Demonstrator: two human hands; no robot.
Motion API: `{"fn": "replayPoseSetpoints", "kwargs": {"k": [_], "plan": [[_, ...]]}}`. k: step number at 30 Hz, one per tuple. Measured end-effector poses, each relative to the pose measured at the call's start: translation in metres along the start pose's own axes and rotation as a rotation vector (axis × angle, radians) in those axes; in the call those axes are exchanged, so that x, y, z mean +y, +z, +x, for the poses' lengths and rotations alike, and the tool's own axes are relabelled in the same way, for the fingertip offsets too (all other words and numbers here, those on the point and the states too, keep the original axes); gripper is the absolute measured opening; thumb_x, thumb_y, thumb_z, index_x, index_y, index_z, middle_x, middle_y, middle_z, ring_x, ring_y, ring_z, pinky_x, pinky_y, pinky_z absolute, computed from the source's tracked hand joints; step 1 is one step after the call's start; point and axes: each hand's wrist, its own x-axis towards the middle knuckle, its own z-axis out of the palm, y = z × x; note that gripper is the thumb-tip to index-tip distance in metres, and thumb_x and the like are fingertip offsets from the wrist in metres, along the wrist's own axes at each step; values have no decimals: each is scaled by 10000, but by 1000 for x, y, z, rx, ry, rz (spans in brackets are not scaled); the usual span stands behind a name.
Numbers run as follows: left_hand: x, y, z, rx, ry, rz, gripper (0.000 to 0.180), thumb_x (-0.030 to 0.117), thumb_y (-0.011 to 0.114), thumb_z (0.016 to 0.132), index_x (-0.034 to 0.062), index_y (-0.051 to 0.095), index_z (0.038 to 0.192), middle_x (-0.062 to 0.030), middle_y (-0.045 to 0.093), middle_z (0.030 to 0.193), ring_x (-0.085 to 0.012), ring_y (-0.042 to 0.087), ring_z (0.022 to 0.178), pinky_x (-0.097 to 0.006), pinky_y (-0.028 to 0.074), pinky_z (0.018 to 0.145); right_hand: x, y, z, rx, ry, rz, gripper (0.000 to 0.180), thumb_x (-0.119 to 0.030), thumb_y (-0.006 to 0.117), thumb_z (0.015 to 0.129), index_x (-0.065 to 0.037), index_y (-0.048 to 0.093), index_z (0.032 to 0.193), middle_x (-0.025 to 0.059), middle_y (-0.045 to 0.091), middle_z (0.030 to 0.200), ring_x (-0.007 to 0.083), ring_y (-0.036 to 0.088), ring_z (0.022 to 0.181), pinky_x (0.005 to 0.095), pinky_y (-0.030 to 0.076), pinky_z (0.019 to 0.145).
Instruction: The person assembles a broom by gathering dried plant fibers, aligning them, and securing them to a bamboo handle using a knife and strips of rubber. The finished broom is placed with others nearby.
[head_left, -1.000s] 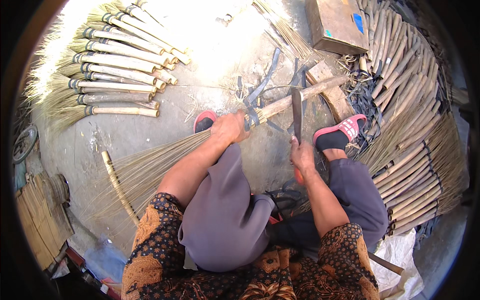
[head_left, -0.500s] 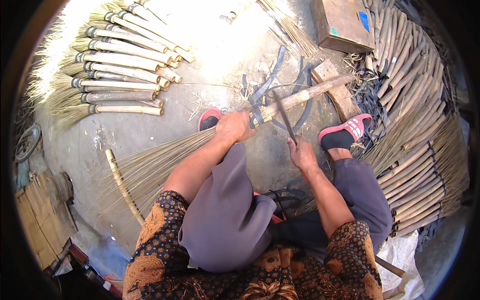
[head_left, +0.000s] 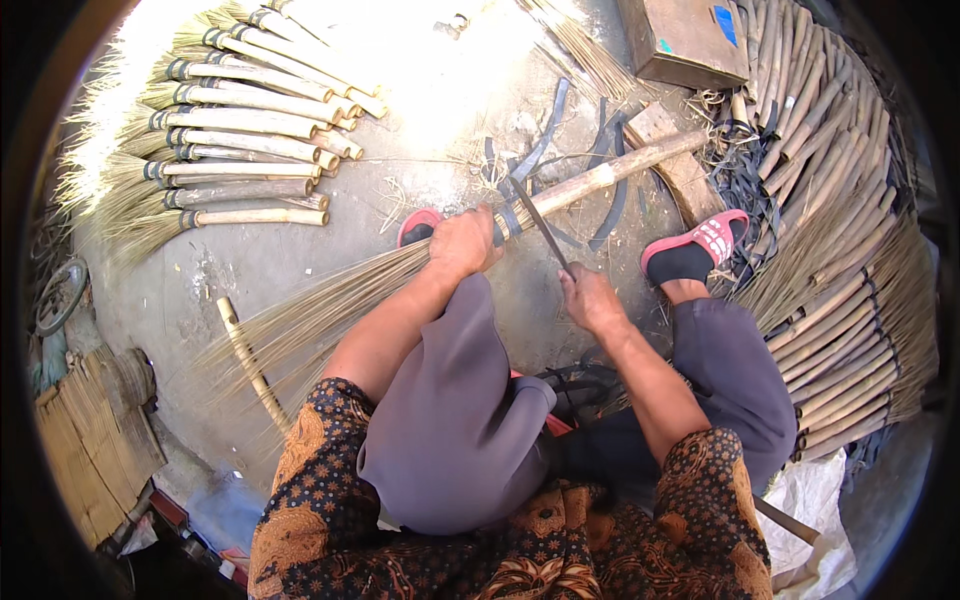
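Note:
My left hand (head_left: 465, 243) is closed around the bound neck of a broom, where its long thin bristles (head_left: 340, 290) meet a pale wooden handle (head_left: 620, 172). Dark strapping (head_left: 510, 218) wraps that neck just past my fingers. The broom slants up to the right, its handle's far part over a wooden block (head_left: 690, 185). My right hand (head_left: 592, 298) grips a long dark knife (head_left: 538, 222). The blade crosses the broom beside the strapping, at the base of the handle; whether it touches cannot be made out.
Bound brooms (head_left: 255, 145) lie fanned out at the upper left. Handles (head_left: 820, 150) and more brooms (head_left: 840, 365) pile up on the right, near a wooden box (head_left: 685, 50). Dark strips (head_left: 545, 130) litter the floor. A loose stick (head_left: 250, 360) lies at left. My sandalled foot (head_left: 695, 250) is near the block.
My right hand and the knife have shifted left, bringing the blade closer to the strapping. Stalk ends that stuck out past the strapping show less now. The handle's far end has risen slightly in view.

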Motion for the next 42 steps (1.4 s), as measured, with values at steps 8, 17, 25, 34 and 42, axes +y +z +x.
{"fn": "replayPoseSetpoints", "kwargs": {"k": [8,17,25,34,42], "plan": [[3,4,4,26,-28,-15,604,381,817,865,-51,595,1224,-252,748,1077,-394,755,1018,-456,624,873,-12,1,-4,3,40,-14,344,-311,538,1075,4,671,1104,345,696,953,549,669,946,588,528,838],[-6,-7,0,65,93,-13,795,480,818,857,-67,489,1331,-274,668,1183,-441,716,1076,-478,609,890,-17,-8,-6,101,11,53,359,-312,523,1083,11,680,1078,322,704,957,531,675,964,568,522,852],[-6,12,3,3,36,8,748,445,813,857,-40,508,1338,-263,697,1150,-411,736,1047,-469,615,878,-20,-1,-11,65,65,51,346,-306,533,1074,18,656,1076,341,697,974,535,667,998,591,519,862],[-11,-5,4,9,71,13,778,472,809,858,-69,518,1335,-262,711,1152,-409,735,1063,-476,608,902,-23,1,-7,92,8,86,362,-328,531,1080,11,658,1080,341,688,915,550,667,947,568,525,810],[-7,6,1,-38,17,18,788,489,793,866,-69,525,1353,-269,711,1182,-417,732,1074,-474,605,917,-15,1,-3,7,33,-14,353,-319,523,1079,8,650,1039,351,683,939,550,655,970,581,516,853]]}}
